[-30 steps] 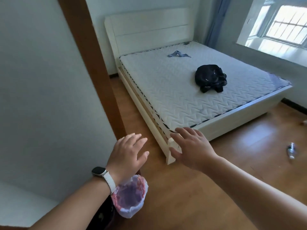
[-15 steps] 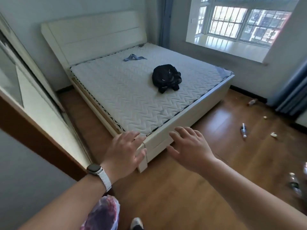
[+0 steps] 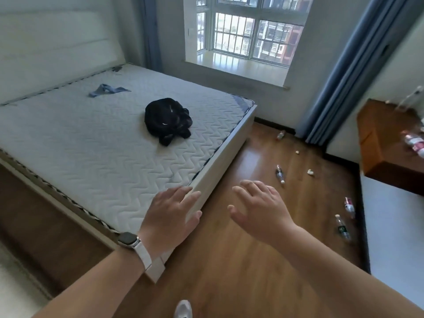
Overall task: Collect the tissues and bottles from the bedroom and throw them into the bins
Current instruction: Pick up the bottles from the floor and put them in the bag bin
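Several plastic bottles lie on the wooden floor right of the bed: one near the bed foot [image 3: 280,173], one by the far wall [image 3: 280,134], a pink-labelled one [image 3: 349,204] and a green-labelled one [image 3: 342,227] at the right. Two crumpled tissues [image 3: 310,172] [image 3: 298,152] lie between them. Another bottle [image 3: 414,143] lies on the brown desk. My left hand [image 3: 171,216], a watch on its wrist, hovers over the bed corner, fingers spread, holding nothing. My right hand [image 3: 260,208] is held out over the floor, empty, fingers relaxed.
A white bed [image 3: 220,157] with a bare mattress fills the left, carrying a black bag [image 3: 168,121] and a blue cloth [image 3: 107,89]. A brown desk [image 3: 385,143] stands at the right, by blue curtains [image 3: 344,72]. My shoe [image 3: 183,309] shows at the bottom edge.
The view has swung right and moved into the room. The door frame and the lined bin have dropped out of sight; more bottles, tissues and the desk have come into view. Both hands stay empty.
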A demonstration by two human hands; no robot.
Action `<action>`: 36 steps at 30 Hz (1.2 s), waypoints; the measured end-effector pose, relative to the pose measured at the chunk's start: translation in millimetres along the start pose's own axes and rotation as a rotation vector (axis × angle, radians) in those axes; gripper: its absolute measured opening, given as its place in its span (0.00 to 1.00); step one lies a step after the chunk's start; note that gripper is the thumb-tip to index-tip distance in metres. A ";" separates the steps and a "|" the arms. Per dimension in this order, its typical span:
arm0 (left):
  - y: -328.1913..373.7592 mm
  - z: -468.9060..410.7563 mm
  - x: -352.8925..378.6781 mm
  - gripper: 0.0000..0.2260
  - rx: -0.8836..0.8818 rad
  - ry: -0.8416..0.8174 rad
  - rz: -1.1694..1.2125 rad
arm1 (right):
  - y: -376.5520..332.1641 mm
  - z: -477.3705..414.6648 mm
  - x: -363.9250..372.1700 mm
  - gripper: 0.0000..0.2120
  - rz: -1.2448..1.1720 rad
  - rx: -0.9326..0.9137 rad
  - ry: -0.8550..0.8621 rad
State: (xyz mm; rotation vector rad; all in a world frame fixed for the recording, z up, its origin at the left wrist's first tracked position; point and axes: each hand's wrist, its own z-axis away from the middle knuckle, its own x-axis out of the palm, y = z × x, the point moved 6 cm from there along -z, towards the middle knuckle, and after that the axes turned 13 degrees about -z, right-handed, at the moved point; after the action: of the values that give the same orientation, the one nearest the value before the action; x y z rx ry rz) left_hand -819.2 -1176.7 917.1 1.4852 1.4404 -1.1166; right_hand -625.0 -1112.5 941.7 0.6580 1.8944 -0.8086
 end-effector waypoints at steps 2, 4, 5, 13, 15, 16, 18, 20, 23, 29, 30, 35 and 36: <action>-14.7 -32.4 7.6 0.21 0.046 0.004 0.007 | 12.9 -25.6 7.6 0.23 0.048 0.048 -0.011; -27.5 -62.7 16.7 0.21 0.084 0.007 0.020 | 23.6 -49.1 12.4 0.23 0.081 0.079 0.002; -33.0 -76.4 21.2 0.21 0.099 0.012 0.035 | 27.5 -59.2 13.3 0.23 0.090 0.097 0.021; -36.4 -169.5 57.1 0.22 0.237 -0.011 0.116 | 71.9 -99.4 20.0 0.23 0.089 0.278 0.081; -29.4 -194.2 65.6 0.21 0.278 0.000 0.113 | 91.2 -107.6 18.4 0.24 0.094 0.324 0.087; -24.6 -207.7 71.0 0.21 0.300 -0.001 0.115 | 102.9 -111.9 17.6 0.24 0.087 0.350 0.084; -11.9 -231.6 82.7 0.21 0.337 -0.014 0.119 | 126.7 -116.5 18.7 0.25 0.065 0.397 0.076; 3.1 -255.8 92.7 0.21 0.333 -0.020 0.142 | 152.0 -119.1 22.2 0.24 0.051 0.425 0.079; 34.0 -295.5 104.9 0.21 0.317 -0.017 0.181 | 198.4 -126.2 26.4 0.24 0.034 0.460 0.079; 107.6 -381.1 134.6 0.19 0.394 -0.070 0.161 | 309.8 -144.1 7.0 0.25 0.003 0.506 0.076; 119.9 -397.7 137.7 0.19 0.406 -0.069 0.151 | 328.4 -146.1 0.7 0.25 0.001 0.511 0.075; 183.2 -468.3 148.0 0.20 0.460 -0.035 0.115 | 411.6 -151.9 -31.7 0.24 0.019 0.524 0.083; 197.5 -479.0 149.9 0.20 0.476 -0.033 0.113 | 427.2 -151.1 -36.3 0.25 0.015 0.537 0.073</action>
State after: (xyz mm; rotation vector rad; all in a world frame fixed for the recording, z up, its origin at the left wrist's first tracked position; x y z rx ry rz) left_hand -589.6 -688.6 918.9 1.8341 1.0950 -1.4729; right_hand -383.1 -728.5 915.8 1.0357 1.7368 -1.3161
